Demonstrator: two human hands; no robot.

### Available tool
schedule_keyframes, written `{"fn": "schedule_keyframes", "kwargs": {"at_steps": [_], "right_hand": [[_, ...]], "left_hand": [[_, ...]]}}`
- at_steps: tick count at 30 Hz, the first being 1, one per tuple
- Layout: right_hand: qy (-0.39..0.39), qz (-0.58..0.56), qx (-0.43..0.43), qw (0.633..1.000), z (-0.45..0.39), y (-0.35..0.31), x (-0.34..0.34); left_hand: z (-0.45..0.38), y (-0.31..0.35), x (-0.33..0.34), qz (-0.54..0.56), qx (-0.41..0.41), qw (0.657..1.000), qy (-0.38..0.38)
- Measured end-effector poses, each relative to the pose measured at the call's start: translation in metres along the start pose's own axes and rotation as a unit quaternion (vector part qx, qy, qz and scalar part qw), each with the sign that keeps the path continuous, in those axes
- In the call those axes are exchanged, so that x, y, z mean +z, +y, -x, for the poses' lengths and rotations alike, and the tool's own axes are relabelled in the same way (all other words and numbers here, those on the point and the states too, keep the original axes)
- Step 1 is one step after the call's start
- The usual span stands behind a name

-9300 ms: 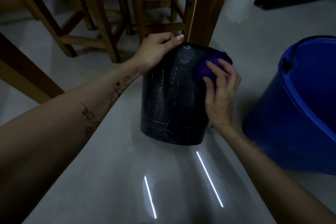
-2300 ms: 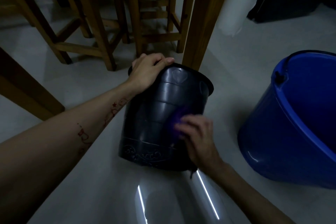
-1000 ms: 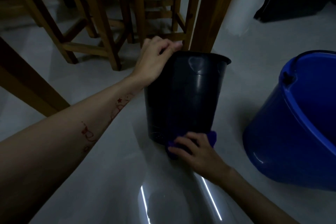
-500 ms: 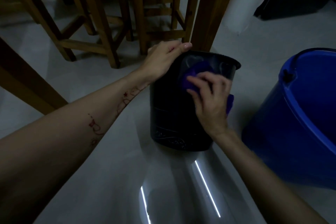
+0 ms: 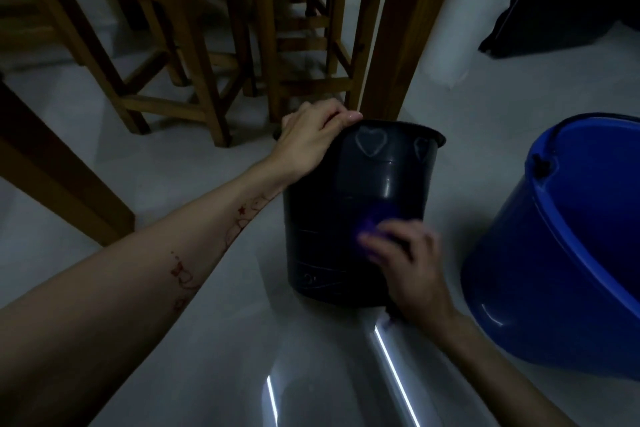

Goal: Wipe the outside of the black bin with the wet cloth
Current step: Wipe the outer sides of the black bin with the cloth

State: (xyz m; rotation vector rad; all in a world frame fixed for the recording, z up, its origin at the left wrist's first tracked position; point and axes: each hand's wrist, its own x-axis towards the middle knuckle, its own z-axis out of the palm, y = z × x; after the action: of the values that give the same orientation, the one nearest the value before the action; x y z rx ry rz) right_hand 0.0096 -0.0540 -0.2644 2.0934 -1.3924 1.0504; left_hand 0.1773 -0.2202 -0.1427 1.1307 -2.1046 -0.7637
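Right now your right hand [image 5: 412,267], in the lower centre of the frame, has its fingers [image 5: 372,240] pressed flat over a bunched purple wet cloth [image 5: 372,224], holding it against the lower front wall of the round black plastic bin [image 5: 349,204]. Most of the cloth is hidden under your palm, and the hand is blurred, so how tightly you pinch it cannot be told. Your left hand [image 5: 310,139], just above centre, is hooked over the bin's rolled rim at its left side, fingers curled over the edge and clenched on it.

The bin stands on the pale glossy floor [image 5: 214,340] in the middle of the frame, close in front of a wooden table leg [image 5: 398,45]. It looks like thin, light plastic with a smooth wall, so expect it to skate or tip under a sideways push; the rim is the stiffest part and the sensible place to hold. Once wet, the wall will likely be slippery, so keep the pressure spread through the soft cloth rather than your fingertips. Raised heart shapes [image 5: 371,144] below the rim and scrollwork near the base may trap dirt.

A large blue plastic bucket [image 5: 561,270] sits near the bin at the right edge. Wooden stools [image 5: 304,45] stand at the top.
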Motion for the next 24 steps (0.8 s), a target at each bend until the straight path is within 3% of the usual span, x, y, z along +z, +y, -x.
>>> {"fn": "schedule_keyframes", "kwargs": {"at_steps": [4,7,9,13,20,22,24], "right_hand": [[0.090,-0.025,0.208,0.974,-0.046,0.030,0.003],[0.086,-0.040,0.247,0.964,-0.061,0.036,0.013],[0.069,-0.028,0.212,0.975,-0.065,0.029,0.019],[0.025,-0.023,0.063,0.997,-0.055,0.004,0.027],[-0.083,-0.026,-0.159,0.983,0.024,-0.030,0.032],[-0.094,-0.024,-0.147,0.984,0.030,-0.026,0.023],[-0.056,-0.022,-0.060,0.996,0.019,-0.016,0.014]], "left_hand": [[0.005,-0.022,-0.017,-0.102,0.030,0.993,-0.056],[0.011,-0.035,-0.012,-0.096,0.034,0.989,-0.106],[0.011,-0.038,-0.005,-0.050,0.052,0.994,-0.082],[0.005,-0.035,-0.008,0.005,0.040,0.998,-0.056],[-0.008,-0.021,-0.027,-0.103,0.095,0.984,-0.111],[-0.008,-0.020,-0.025,-0.155,0.126,0.972,-0.125],[-0.009,-0.022,-0.024,-0.189,0.143,0.963,-0.124]]}}
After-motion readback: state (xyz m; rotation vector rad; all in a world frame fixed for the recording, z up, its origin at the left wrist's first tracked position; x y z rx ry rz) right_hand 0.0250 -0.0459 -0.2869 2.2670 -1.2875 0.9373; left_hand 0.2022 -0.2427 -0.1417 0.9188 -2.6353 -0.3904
